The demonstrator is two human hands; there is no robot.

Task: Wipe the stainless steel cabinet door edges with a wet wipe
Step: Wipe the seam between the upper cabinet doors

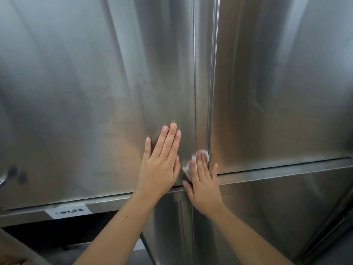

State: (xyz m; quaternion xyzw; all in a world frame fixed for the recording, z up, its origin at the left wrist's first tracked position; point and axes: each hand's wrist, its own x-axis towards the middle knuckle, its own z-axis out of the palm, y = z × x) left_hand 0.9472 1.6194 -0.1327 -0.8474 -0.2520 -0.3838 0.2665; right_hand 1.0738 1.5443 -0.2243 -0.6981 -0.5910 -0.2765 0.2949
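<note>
Wet wipe [189, 170], white and crumpled, sits low in the centre of the frame, pressed under the right hand [203, 184] against the vertical strip [201, 92] between the two cabinet doors, just above the horizontal rail [286, 174]. That hand's fingers [199, 162] lie straight and flat over the wipe, not curled round it, the little finger reaching the rounded edge of the right door [286, 83]. Just beside it, the left hand [162, 167] rests flat on the left door [86, 92], fingers straight and close together, holding nothing. Lower left, a white label [67, 211] with printed characters sticks to the rail below the left door
</note>
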